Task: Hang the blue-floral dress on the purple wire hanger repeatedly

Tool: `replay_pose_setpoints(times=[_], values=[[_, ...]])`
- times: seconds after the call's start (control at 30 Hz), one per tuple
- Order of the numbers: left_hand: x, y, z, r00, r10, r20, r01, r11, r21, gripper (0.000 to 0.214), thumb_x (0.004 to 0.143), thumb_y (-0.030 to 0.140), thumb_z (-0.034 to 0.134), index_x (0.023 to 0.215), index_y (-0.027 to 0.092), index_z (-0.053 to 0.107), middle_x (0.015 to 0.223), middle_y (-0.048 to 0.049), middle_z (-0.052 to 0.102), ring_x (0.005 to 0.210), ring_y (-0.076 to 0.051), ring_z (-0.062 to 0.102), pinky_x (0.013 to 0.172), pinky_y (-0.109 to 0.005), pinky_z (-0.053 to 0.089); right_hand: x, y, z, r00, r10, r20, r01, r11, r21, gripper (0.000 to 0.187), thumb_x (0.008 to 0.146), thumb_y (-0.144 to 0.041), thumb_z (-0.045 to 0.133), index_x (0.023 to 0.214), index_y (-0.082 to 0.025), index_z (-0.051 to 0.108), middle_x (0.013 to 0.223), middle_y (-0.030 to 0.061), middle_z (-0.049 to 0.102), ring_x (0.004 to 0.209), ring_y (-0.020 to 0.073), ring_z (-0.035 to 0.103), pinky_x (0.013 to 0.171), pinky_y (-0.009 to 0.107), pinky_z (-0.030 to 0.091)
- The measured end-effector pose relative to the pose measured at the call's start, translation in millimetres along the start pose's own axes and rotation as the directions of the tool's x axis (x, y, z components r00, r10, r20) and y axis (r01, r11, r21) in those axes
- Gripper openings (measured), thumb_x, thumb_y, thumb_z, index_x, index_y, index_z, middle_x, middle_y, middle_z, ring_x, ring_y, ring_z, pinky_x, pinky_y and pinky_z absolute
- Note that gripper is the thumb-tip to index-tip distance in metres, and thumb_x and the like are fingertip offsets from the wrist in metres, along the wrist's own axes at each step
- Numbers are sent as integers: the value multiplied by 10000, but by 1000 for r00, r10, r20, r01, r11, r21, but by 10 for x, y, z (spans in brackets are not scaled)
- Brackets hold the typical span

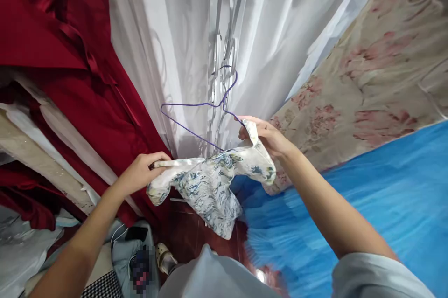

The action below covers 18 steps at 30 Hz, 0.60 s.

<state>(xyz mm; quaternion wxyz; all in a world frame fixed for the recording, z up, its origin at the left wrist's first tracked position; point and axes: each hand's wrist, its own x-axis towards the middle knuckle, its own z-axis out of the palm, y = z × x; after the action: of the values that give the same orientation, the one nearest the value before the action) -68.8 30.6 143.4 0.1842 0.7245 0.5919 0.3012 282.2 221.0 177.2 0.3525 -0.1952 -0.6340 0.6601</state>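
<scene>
A white dress or top with a blue and yellow print (pixel 213 190) hangs between my two hands. My left hand (pixel 142 172) pinches its shoulder edge on the left side. My right hand (pixel 266 135) grips the other shoulder, where the garment meets the right arm of a purple hanger (pixel 191 104). The hanger's hook sits in a white hanging loop strip (pixel 217 55). Its left arm and part of the lower bar are bare, and the garment's cloth covers the rest.
Red cloth (pixel 91 69) and pale garments hang at the left. White curtains (pixel 182 32) stand behind the hanger. A floral cloth (pixel 381 69) and a fluffy blue fabric (pixel 357 195) fill the right. Below, a dark phone (pixel 136 233) lies on grey-blue cloth beside a pale clog (pixel 161 253).
</scene>
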Motion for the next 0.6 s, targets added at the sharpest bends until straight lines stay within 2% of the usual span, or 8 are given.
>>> replay_pose_setpoints(times=[0.07,0.13,0.2,0.27,0.33,0.43,0.53,0.6], values=[[73,-325,-169,995,61,83,-76,977,197,186,838,313,562,913,283,730,946,-8,721,981,-224,631,973,-364,426,-50,-59,-21,999,6,-43,-7,1000,-24,552,680,-339,763,1204,-186,678,717,11,679,590,158,597,482,242,437],[197,-615,-314,988,73,136,-116,934,339,212,852,319,549,950,303,736,1023,-18,727,1153,-258,576,1104,-464,297,-80,-128,-22,997,38,-63,-41,998,-50,520,688,-322,764,1183,-180,699,710,16,689,558,153,589,460,236,417],[376,-817,-456,991,66,117,-109,905,412,262,888,320,501,1034,297,717,1125,-38,712,1237,-276,524,1116,-509,260,-94,-188,11,996,71,-57,-75,995,-62,495,703,-306,763,1179,-181,709,698,16,699,536,147,583,462,233,412],[601,-908,-611,993,107,48,-118,892,437,309,917,297,435,1089,263,690,1196,-64,684,1213,-273,534,1073,-480,328,-104,-224,63,995,85,-55,-89,993,-72,478,714,-290,759,1180,-190,715,730,25,726,558,152,607,498,243,440],[856,-897,-768,980,193,-47,-154,889,432,336,920,262,393,1108,238,671,1206,-77,674,1145,-262,567,1022,-431,392,-114,-236,114,994,62,-86,-71,992,-101,451,706,-269,761,1150,-198,734,841,50,763,663,178,664,576,265,488],[1264,-759,-925,927,303,-222,-206,904,375,340,886,212,390,1076,222,672,1167,-76,685,1086,-252,598,992,-389,427,-116,-220,157,987,6,-158,-31,988,-150,421,677,-234,757,1096,-191,761,948,69,779,793,205,700,668,276,518],[1646,-551,-897,890,285,-356,-221,952,211,309,870,213,399,1028,204,665,1098,-72,701,1027,-226,628,938,-349,468,-96,-194,171,980,34,-196,-58,991,-120,424,686,-246,719,1103,-179,756,765,44,766,636,182,674,574,258,501],[1819,-398,-789,905,232,-358,-231,972,44,318,843,200,422,1095,194,617,1068,-70,701,901,-190,652,818,-305,509,-92,-180,179,972,60,-226,-82,993,-86,426,703,-269,693,1115,-171,745,691,30,738,535,161,627,494,241,465]])
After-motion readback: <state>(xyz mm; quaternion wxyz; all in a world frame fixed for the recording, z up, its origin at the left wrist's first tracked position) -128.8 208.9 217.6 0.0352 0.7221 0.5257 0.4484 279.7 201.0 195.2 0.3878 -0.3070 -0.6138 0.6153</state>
